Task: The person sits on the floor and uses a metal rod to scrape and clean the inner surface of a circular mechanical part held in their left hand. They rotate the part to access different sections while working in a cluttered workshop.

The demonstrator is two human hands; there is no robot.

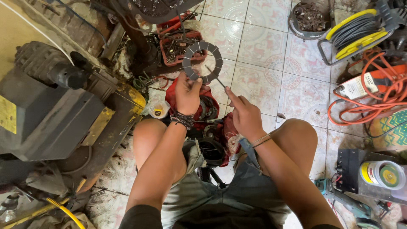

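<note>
From the head camera, the left hand (187,94) pinches the lower rim of a grey notched ring (202,62), holding it up in the air above a red cloth (176,96) on the tiled floor (263,46). The right hand (245,116) grips a thin metal rod (217,78) between thumb and fingers, its tip at the ring's inner edge. The grip on the ring looks slight; I judge a push from the rod could twist it loose and drop it onto the tiles. Close in front stands a red tray of small metal parts (180,46). A dark machine (46,114) crowds the left side; an orange cable (373,101) and a yellow cable reel (356,32) lie to the right.
</note>
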